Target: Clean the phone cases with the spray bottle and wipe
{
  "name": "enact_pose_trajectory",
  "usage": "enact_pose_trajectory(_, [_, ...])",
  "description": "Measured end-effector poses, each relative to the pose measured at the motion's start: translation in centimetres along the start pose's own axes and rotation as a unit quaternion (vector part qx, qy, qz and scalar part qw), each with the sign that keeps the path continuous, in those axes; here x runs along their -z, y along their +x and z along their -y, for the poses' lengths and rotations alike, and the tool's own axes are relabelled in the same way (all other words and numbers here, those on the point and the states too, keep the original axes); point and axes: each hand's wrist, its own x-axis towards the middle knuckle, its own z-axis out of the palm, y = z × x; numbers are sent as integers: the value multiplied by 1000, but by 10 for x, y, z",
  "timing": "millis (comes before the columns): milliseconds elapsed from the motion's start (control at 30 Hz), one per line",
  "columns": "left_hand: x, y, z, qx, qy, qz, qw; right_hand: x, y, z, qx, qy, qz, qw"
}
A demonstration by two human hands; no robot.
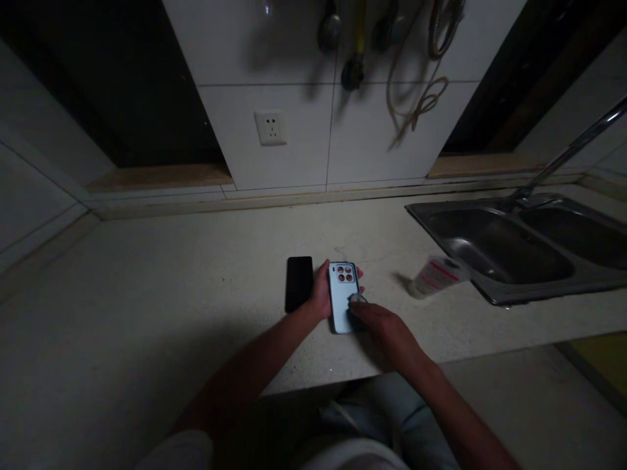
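A light blue phone case (341, 295) with camera cut-outs lies back-up near the front edge of the pale countertop (196, 287). My left hand (321, 292) wraps round its left side, with fingertips showing past the case's right edge. My right hand (379, 323) pinches a small whitish wad (357, 299) against the lower right part of the case. A black phone (298, 283) lies flat just left of my left hand, untouched.
A small tube or bottle with a red and white label (435, 277) lies on its side right of the case. A steel double sink (519, 251) with a tap (568, 153) fills the right. A wall socket (270, 127) and hanging utensils (353, 46) are behind.
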Motion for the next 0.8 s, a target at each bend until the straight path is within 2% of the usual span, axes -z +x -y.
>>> enact_pose_trajectory(167, [2, 3, 0, 32, -8, 11, 999, -4, 37, -16, -22, 19, -60, 998])
enact_pose_trajectory(233, [2, 4, 1, 36, -18, -10, 999, -6, 56, -19, -38, 35, -94, 994])
enact_pose_trajectory(333, [1, 5, 2, 19, -21, -62, 998, -10, 79, -17, -71, 67, -126, 987])
enact_pose_trajectory(433, [1, 4, 3, 20, -30, -59, 998, -16, 88, -5, -63, 102, -119, 986])
enact_pose_trajectory(567, [1, 0, 3, -2, -68, -19, 998, -21, 77, 15, -28, 139, -73, 987])
enact_pose_trajectory(667, [1, -3, 2, -31, -82, -26, 996, -16, 57, 26, -29, 154, -54, 986])
enact_pose_trajectory(800, [-1, -3, 0, -47, -74, -43, 995, -3, 24, 33, -9, 151, 15, 988])
